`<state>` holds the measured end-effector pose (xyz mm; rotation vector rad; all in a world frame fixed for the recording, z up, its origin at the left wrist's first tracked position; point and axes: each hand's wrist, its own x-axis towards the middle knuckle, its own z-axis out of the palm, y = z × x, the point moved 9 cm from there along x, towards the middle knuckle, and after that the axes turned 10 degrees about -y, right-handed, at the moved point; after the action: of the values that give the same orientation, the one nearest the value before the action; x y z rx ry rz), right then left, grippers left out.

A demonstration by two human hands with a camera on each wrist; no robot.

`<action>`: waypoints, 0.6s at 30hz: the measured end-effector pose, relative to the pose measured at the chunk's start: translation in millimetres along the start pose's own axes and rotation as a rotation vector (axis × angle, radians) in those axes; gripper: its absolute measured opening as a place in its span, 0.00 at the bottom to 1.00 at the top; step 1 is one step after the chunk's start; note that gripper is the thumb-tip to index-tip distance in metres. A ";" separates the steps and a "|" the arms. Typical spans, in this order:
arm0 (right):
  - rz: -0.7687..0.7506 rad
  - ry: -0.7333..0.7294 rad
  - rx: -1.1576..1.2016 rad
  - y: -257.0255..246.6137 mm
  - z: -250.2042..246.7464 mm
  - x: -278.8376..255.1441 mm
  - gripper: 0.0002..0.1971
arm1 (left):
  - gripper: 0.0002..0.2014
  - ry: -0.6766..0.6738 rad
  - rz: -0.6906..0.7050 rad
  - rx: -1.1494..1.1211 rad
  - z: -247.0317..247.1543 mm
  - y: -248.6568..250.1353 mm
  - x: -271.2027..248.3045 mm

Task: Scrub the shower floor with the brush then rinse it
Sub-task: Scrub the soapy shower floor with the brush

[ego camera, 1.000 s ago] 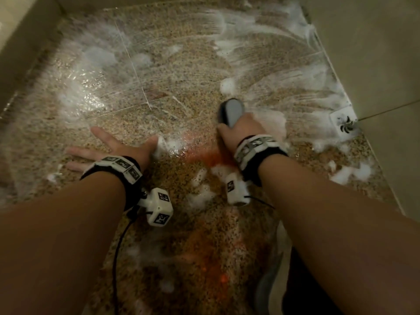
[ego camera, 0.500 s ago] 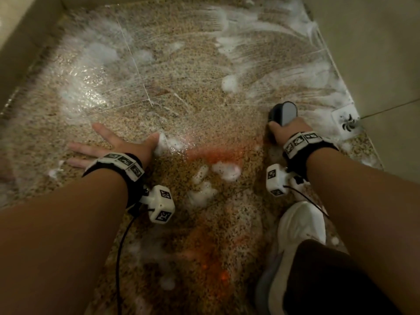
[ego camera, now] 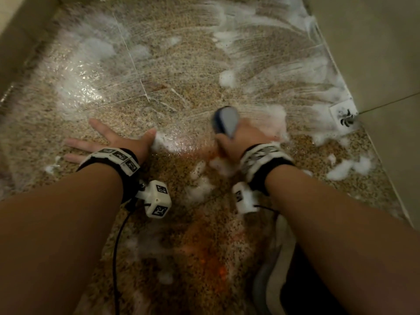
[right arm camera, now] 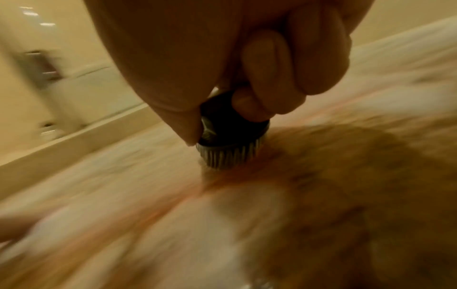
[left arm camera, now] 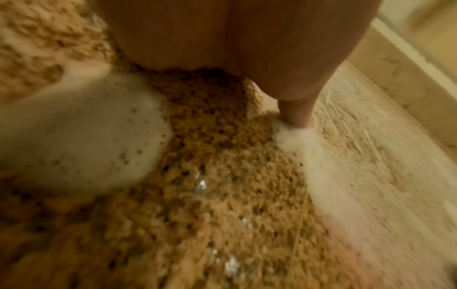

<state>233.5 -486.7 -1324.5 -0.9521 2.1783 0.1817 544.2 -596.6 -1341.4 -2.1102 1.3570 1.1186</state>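
Note:
The speckled granite shower floor (ego camera: 181, 64) is wet and streaked with white foam (ego camera: 261, 62). My right hand (ego camera: 241, 137) grips a dark scrub brush with a grey top (ego camera: 226, 120) near the floor's middle. In the right wrist view the brush (right arm camera: 232, 144) stands bristles down on the floor, my fingers (right arm camera: 267, 78) curled round its body, above an orange stain (right arm camera: 222, 181). My left hand (ego camera: 109, 139) lies flat on the floor with fingers spread, palm down. In the left wrist view the thumb (left arm camera: 296, 109) touches a dab of foam.
A square white drain (ego camera: 344, 115) sits at the right edge by the wall (ego camera: 375, 53). A raised curb (ego camera: 20, 42) bounds the left side. An orange stain (ego camera: 209, 258) runs down the floor toward me. My shoe (ego camera: 279, 269) stands at the lower right.
My right hand swung the brush out to the right toward the drain, then back left to the middle of the floor. The left hand has stayed flat in place.

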 end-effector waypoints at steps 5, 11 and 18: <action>0.379 0.103 0.121 133.8 -51.6 2.5 0.38 | 0.71 0.001 0.001 -0.016 0.6 0.3 1.5; 0.123 0.030 0.105 8.0 7.5 -15.0 0.29 | 0.70 0.012 -0.001 -0.002 0.7 0.6 0.6; -0.155 -0.075 -0.069 -45.3 54.7 -45.8 0.31 | 0.72 0.017 0.002 0.002 0.2 -1.6 4.3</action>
<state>316.6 -471.0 -1325.6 -1.1298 2.0313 0.2158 546.4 -598.2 -1345.0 -2.1224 1.3680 1.1018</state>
